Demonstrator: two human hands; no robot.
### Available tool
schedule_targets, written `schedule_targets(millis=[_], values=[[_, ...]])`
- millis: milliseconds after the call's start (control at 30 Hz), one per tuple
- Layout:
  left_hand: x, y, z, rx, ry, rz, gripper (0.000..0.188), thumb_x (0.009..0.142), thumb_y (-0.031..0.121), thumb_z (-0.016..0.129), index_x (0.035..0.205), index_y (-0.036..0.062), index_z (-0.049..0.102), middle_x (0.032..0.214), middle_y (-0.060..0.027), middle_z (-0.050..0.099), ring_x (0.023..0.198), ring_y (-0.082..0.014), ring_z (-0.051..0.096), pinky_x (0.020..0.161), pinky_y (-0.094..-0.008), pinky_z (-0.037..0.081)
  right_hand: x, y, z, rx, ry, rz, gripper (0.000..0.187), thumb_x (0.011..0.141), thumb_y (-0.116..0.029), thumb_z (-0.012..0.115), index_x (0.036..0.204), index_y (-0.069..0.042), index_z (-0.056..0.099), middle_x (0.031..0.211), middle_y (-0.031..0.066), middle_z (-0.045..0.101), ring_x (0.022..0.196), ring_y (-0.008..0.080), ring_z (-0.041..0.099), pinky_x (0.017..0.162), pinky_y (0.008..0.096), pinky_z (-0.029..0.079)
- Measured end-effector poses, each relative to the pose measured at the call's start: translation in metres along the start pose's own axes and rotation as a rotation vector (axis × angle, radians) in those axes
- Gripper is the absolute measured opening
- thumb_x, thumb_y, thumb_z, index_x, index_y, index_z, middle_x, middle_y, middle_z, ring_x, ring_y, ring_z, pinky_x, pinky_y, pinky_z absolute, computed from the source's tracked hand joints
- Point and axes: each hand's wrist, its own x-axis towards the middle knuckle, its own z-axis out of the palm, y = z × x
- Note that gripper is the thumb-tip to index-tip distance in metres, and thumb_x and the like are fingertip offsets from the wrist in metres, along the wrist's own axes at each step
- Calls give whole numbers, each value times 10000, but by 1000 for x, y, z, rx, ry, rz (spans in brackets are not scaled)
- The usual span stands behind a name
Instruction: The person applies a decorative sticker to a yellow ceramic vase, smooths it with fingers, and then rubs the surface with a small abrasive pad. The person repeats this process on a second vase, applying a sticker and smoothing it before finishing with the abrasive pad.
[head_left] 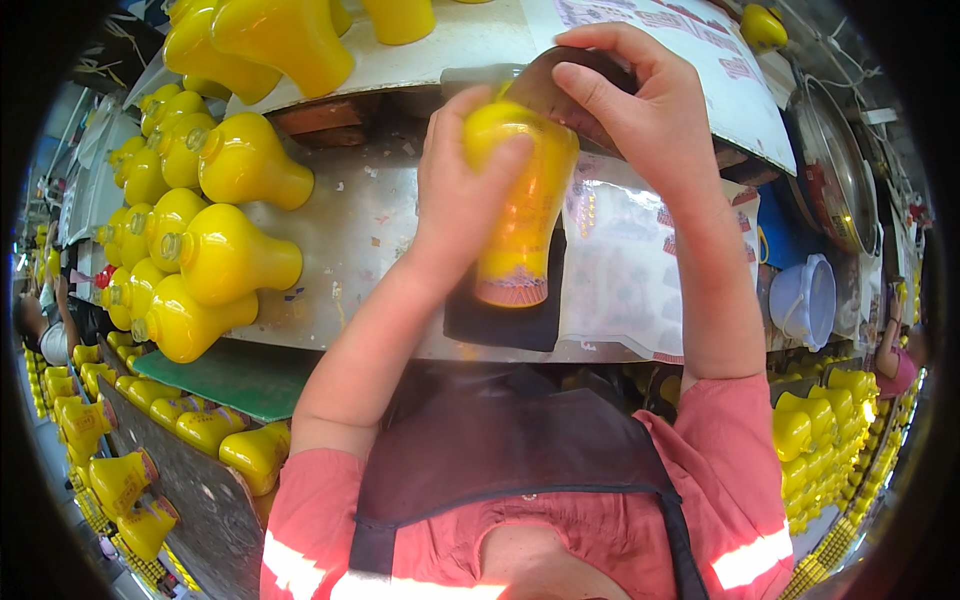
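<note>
My left hand is wrapped round a glossy yellow bottle, thumb across its rounded shoulder. The bottle's base points toward me and carries a purple-and-red patterned band; faint markings run along its side. My right hand pinches a dark brown, flat, flexible-looking piece between thumb and fingers, against or just over the bottle's shoulder. Beneath the bottle lies a black cloth or pad at the table's near edge. To its right is a pale sheet with printed red and purple patterns.
Several yellow bottles lie on their sides at the left of the metal table. More stand on a raised white board at the back. A white bucket is at the right. Rows of bottles fill both sides; other people work farther off.
</note>
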Motion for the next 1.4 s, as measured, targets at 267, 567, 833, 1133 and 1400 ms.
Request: schedule_targets(millis=[267, 567, 833, 1133, 1400], values=[[26, 9, 0, 267, -26, 12, 385, 928, 194, 691, 1251, -8, 631, 1178, -74, 646, 1046, -145, 631, 916, -290, 520, 23, 11, 11, -346, -142, -130, 293, 913, -244, 673, 1068, -6, 743, 937, 188, 748, 825, 342, 716, 807, 407, 571], [34, 14, -2, -319, -43, -295, 212, 992, 132, 646, 1149, -7, 679, 1021, -52, 708, 912, -107, 659, 816, -254, 544, -32, -1, 9, -600, 266, -639, 287, 748, -109, 751, 1026, -180, 736, 753, 12, 597, 659, 205, 639, 558, 344, 521], [31, 23, -10, -314, 2, -260, 167, 1024, 63, 583, 1105, -3, 712, 1028, -57, 726, 914, -114, 658, 857, -248, 535, -75, -28, 19, -484, 67, -615, 369, 663, -86, 784, 1029, -125, 774, 946, 57, 708, 859, 264, 716, 731, 377, 595], [12, 13, 2, 339, -10, 103, 501, 824, 396, 805, 1214, 96, 708, 1157, -118, 624, 1095, -313, 648, 999, -397, 506, -103, -20, 23, -373, 2, -671, 252, 728, -133, 743, 975, -86, 719, 883, 48, 651, 871, 251, 704, 738, 368, 571], [17, -11, 0, -85, 9, -66, 385, 922, 322, 710, 1205, 62, 698, 1206, -123, 628, 1099, -254, 637, 990, -369, 498, -119, -3, 10, -368, 135, -413, 284, 782, 37, 806, 1031, -83, 741, 842, 71, 764, 670, 207, 701, 570, 325, 528]])
